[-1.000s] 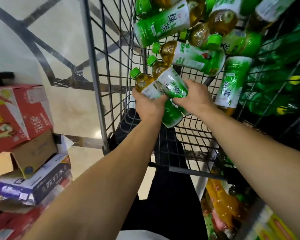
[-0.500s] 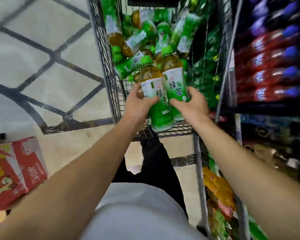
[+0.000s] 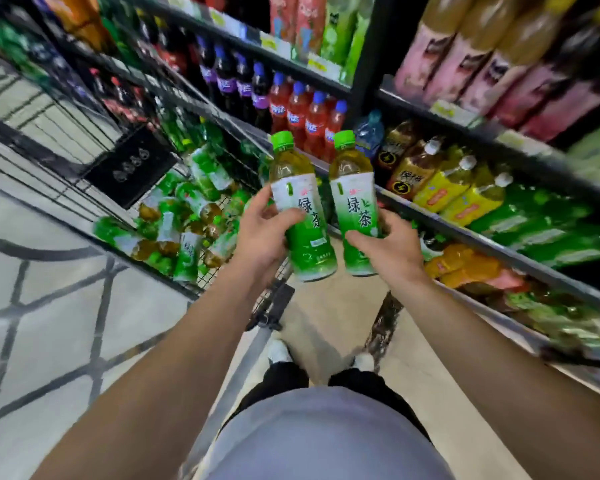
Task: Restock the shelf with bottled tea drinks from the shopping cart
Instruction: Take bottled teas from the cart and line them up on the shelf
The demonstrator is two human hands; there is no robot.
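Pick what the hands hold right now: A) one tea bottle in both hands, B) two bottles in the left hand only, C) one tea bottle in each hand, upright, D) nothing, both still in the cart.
C: the left hand grips one green-capped bottle and the right hand grips the other bottle, both upright, caps up, between the cart and the shelf.

Two green-capped plastic bottles of green tea stand upright side by side, near but apart: the left bottle (image 3: 300, 216) in the left hand (image 3: 262, 233), the right bottle (image 3: 355, 209) in the right hand (image 3: 388, 251). Left of and behind the left bottle, the wire shopping cart (image 3: 201, 289) holds a heap of like bottles (image 3: 184, 220) lying flat. Right of and behind the right bottle run the dark metal shelves (image 3: 499, 251) of drinks.
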